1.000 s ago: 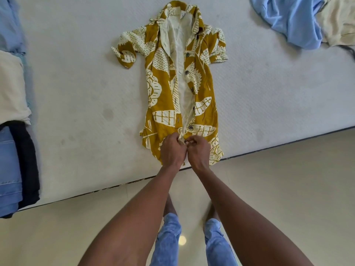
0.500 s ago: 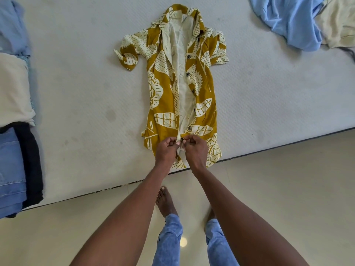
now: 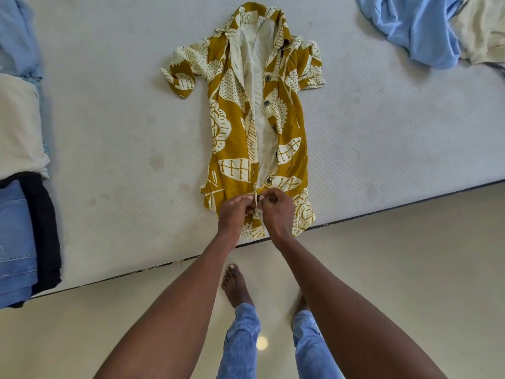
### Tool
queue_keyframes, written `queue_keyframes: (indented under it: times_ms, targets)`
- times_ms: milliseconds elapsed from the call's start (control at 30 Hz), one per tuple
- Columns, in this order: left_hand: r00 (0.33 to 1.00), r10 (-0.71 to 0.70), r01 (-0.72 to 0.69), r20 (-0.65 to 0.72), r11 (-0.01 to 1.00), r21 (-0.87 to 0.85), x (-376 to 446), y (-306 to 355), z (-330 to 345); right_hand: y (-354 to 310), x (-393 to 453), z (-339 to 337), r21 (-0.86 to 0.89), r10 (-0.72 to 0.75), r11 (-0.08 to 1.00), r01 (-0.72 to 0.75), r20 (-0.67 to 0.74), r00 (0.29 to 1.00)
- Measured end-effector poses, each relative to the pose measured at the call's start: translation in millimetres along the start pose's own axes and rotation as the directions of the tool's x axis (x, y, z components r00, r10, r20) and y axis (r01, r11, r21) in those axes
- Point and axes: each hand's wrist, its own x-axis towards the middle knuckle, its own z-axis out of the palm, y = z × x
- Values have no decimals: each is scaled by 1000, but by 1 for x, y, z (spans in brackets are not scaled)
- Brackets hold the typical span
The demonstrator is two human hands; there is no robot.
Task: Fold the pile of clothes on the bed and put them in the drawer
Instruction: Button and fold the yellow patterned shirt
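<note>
Fingertips of the left hand (image 3: pixel 236 212) and right hand (image 3: pixel 276 210) curl together, pinching a button and placket edge near the hem of the mustard leaf-print shirt (image 3: pixel 232 149), which lies flat, front open, on the white mattress (image 3: pixel 109 132) by its near edge.

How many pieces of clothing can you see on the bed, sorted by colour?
Mustard and cream print: 1, the shirt, its front edges pinched by the left hand and right hand
Light blue: 2
Cream: 2
Denim blue: 1
Black: 1
Total: 7, though stacked pieces may hide more.
</note>
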Motion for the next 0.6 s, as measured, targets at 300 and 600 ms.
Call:
queue_keyframes:
  times_ms: [300, 600]
  targets:
    - [999, -34, 34, 4, 997, 66, 3, 9, -1, -6, 0, -6, -11, 16, 1000, -16, 81, 997]
    - [996, -56, 49, 71, 995, 92, 13, 8, -5, -2, 4, -8, 0, 43, 999, -43, 77, 996]
